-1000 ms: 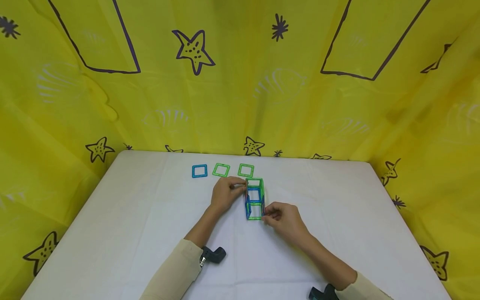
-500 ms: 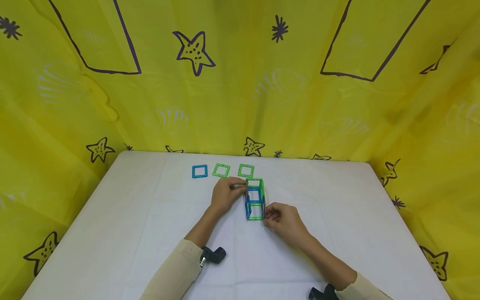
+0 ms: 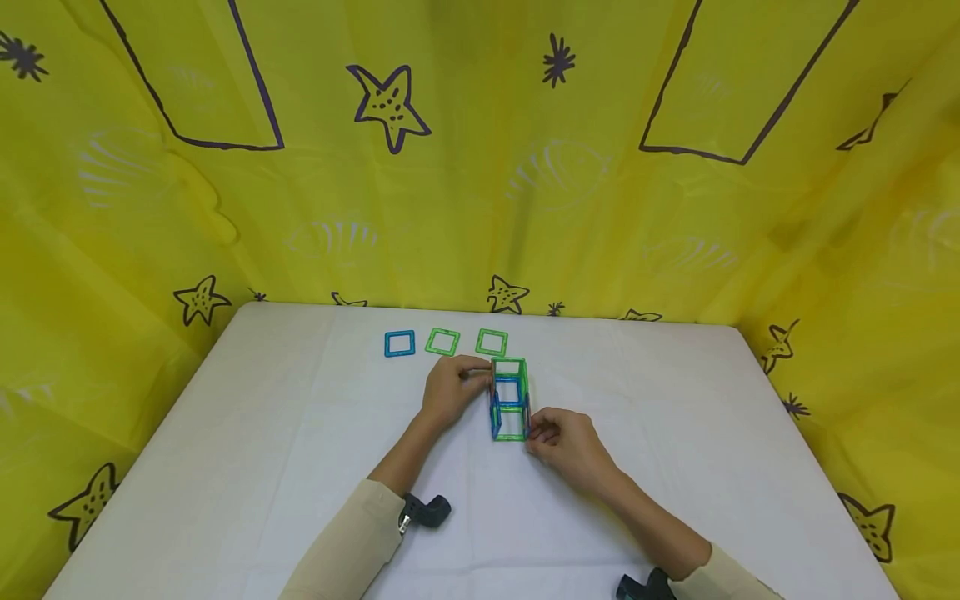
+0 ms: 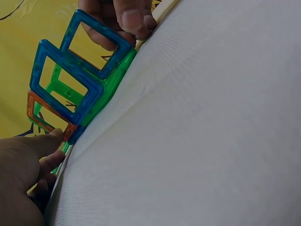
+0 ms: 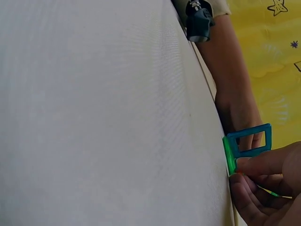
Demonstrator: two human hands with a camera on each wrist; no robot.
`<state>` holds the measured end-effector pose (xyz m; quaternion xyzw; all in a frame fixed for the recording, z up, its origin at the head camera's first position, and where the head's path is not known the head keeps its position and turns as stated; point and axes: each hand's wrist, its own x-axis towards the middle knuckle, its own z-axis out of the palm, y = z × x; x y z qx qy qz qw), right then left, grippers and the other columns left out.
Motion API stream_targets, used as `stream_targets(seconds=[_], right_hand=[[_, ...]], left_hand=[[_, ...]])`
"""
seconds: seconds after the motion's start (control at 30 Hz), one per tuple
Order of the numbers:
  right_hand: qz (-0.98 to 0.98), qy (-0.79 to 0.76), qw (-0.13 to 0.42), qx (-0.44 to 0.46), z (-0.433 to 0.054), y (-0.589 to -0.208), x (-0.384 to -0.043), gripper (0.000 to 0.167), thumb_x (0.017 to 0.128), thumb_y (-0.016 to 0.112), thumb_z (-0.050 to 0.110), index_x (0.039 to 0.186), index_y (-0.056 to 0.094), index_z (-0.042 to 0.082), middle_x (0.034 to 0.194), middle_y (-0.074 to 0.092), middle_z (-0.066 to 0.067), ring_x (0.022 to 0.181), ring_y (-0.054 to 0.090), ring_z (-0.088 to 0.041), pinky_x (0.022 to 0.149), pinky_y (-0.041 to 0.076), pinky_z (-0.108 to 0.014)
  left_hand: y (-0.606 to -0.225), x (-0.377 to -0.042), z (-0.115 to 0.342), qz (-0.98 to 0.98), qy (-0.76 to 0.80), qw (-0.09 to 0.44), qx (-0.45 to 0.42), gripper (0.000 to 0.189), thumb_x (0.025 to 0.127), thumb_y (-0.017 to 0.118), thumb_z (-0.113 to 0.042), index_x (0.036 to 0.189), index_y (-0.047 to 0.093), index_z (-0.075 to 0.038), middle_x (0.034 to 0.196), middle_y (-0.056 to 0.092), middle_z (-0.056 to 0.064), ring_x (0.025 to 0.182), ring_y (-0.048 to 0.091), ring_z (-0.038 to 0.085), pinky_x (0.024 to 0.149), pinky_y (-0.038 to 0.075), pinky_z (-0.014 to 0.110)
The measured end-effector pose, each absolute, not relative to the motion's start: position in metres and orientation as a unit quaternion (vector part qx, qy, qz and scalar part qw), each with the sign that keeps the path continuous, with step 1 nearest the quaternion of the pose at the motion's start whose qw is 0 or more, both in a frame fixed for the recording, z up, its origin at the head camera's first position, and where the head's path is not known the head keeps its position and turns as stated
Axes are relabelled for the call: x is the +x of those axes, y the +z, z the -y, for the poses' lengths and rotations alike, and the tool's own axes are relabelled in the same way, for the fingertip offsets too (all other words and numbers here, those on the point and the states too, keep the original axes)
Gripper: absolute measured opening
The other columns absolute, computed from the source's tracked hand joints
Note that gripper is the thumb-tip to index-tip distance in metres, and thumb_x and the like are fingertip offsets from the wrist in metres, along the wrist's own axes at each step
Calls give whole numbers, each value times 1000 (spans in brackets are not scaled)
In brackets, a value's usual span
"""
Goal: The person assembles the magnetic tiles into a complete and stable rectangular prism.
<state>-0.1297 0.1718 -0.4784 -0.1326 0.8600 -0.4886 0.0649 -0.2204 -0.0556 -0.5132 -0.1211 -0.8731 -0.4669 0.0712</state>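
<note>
A small structure of magnetic tiles [image 3: 510,405] stands on the table, with green and blue frames along its base and upright frames at its sides. My left hand [image 3: 452,390] pinches an orange tile [image 4: 30,104] at the structure's far left side between thumb and fingers. At the near right corner, my right hand [image 3: 570,442] pinches a side tile low down; its fingers partly hide that tile. Two blue tiles [image 4: 37,66] stand upright in the left wrist view. In the right wrist view, a blue tile [image 5: 256,151] rises from a green edge [image 5: 229,155] beside the thumb.
Behind the structure lie a loose blue tile [image 3: 387,343] and two green tiles [image 3: 431,340], flat in a row. Black wrist devices [image 3: 429,511] sit at both sleeves. A white cloth [image 3: 300,467] covers the table, and a yellow patterned curtain [image 3: 465,183] surrounds it.
My right fingertips have shifted very slightly along the near right corner. The left hand keeps its place, and the structure and loose tiles stay where they were.
</note>
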Motion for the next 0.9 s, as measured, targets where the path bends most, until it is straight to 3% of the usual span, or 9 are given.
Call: stream_targets(seconds=[0.17,0.37,0.5,0.7,0.9], right_hand=[[-859,-479,81,-158,-173,-478,-130,17,88,75,-10,103,73,-2,95,73,-7,83,68,-17,75,58,-28],[-879,-464,40,-102,-177,-477,-143,13,93,71,-6,100,73,5,90,70,-3,79,65,-15,70,55,-26],[-875,-478,25,-74,-178,-478,-159,20,96,67,-4,115,69,2,99,66,-7,84,64,-18,71,54,-27],[-872,-482,33,-77,-176,-481,-179,46,97,67,-4,142,56,0,117,61,-16,87,64,-22,70,54,-28],[-885,-454,45,-98,-176,-485,-190,54,97,65,-3,150,52,-1,123,59,-20,88,58,-23,76,49,-33]], left_hand=[[-514,-220,55,872,-470,69,-121,20,93,83,-19,112,82,-15,113,78,0,104,69,19,90,54,41],[-513,-219,56,873,-468,65,-117,19,94,81,-17,113,82,-14,113,78,0,96,65,16,86,53,38],[-511,-218,58,872,-473,66,-108,18,95,79,-14,113,82,-13,110,77,0,92,61,16,83,51,36],[-509,-217,61,854,-509,58,-87,20,97,78,-14,117,81,-11,106,75,0,87,60,16,77,51,30],[-504,-215,70,842,-530,75,-60,21,96,78,-13,117,80,-9,113,75,2,89,60,20,74,50,29]])
